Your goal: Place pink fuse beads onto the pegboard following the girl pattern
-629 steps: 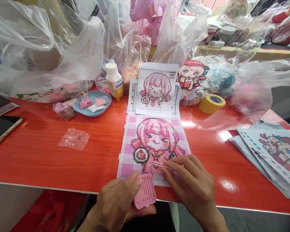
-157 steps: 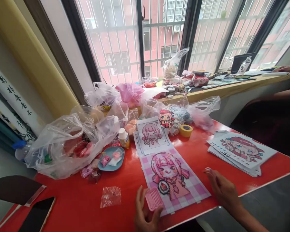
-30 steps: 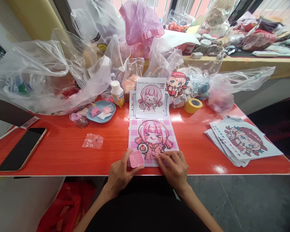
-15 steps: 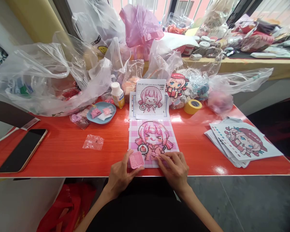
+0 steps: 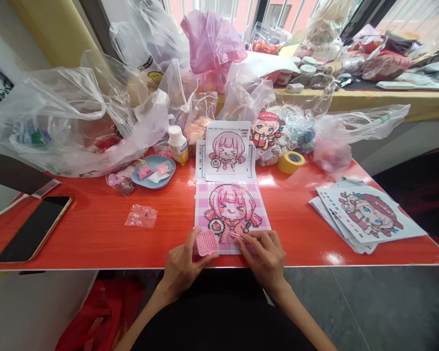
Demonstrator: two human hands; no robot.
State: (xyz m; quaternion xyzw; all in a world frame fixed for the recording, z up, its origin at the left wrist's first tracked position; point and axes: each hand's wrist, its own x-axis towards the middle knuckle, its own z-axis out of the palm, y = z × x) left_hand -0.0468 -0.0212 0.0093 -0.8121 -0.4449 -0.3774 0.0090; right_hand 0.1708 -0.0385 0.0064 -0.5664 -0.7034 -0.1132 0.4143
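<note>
Between thumb and fingers, my left hand (image 5: 185,261) grips a small pink ridged bead tray (image 5: 206,243) over the lower left corner of the bead picture. My right hand (image 5: 265,256) is closed on thin pink tweezers (image 5: 237,236), whose tips point left at the chest of the figure. The bead picture (image 5: 232,207) lies flat on a pink-and-white gridded board and shows a pink-haired character with a round cake emblem. Behind it stands a printed pattern sheet (image 5: 228,151) of the same character. Single beads are too small to make out at the tweezer tips.
On the red table (image 5: 102,234) lie a phone (image 5: 34,228), a clear packet (image 5: 141,216), a blue plate (image 5: 161,183) with bead bags, a white-capped bottle (image 5: 178,145), yellow tape (image 5: 291,162) and printed sheets (image 5: 369,214). Plastic bags (image 5: 69,122) crowd the back.
Both hands keep practically the same position, with the tray and the tweezers still held. The whole view has shifted very slightly.
</note>
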